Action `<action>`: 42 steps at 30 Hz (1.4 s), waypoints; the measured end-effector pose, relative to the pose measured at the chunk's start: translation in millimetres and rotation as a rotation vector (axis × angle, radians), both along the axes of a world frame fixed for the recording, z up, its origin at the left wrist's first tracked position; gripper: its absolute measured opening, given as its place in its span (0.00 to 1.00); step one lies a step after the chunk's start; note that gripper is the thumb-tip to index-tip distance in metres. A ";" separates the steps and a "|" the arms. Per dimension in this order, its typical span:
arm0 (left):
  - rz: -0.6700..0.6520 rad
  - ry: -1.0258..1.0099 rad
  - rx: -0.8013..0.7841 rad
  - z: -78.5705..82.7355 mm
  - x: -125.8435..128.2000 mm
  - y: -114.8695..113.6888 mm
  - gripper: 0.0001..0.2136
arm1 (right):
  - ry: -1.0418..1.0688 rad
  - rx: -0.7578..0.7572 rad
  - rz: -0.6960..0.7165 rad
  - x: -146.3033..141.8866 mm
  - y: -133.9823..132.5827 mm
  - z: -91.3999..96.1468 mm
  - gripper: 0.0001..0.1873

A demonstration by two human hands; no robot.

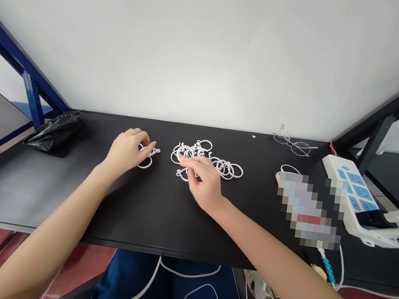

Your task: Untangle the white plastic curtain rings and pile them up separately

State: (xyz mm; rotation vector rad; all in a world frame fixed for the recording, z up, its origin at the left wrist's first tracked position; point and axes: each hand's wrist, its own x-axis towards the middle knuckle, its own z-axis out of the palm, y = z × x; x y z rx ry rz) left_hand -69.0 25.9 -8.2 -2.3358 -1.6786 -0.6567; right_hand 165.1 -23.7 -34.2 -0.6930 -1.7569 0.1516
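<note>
My left hand [128, 150] is curled down over a small group of thin white plastic rings [147, 163], left of the main pile. Its thumb and bent fingers close around part of one ring, though the fingertips partly hide the contact. To the right, my right hand [205, 182] reaches over a larger tangled pile of white rings [187, 152] with small knob-like ends. Its index finger stretches forward across the pile, and the thumb is apart below it. Some rings lie hidden beneath this hand; a linked-looking row of rings [231, 170] shows past its right side.
On the black table [146, 211] lie a black plastic bag [55, 130] at left, eyeglasses [291, 143] at the back right, and a phone [305, 211] with a cable. A white power strip [359, 199] sits farther right. White cables [142, 290] hang below the front edge.
</note>
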 end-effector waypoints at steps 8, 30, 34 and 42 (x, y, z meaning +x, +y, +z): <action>-0.406 -0.196 -0.026 3.5 33.6 -20.7 0.11 | -0.076 -0.139 0.034 3.0 6.3 -7.9 0.20; -0.624 -0.214 0.153 -7.0 55.2 -28.0 0.04 | 0.092 -0.052 0.039 9.6 5.4 6.3 0.12; -0.669 -0.199 0.189 -3.4 61.1 -34.9 0.03 | 0.124 -0.020 0.015 10.1 4.8 7.8 0.11; -0.637 -0.208 0.253 -2.4 61.5 -37.4 0.16 | 0.081 -0.090 0.020 10.5 1.6 3.4 0.11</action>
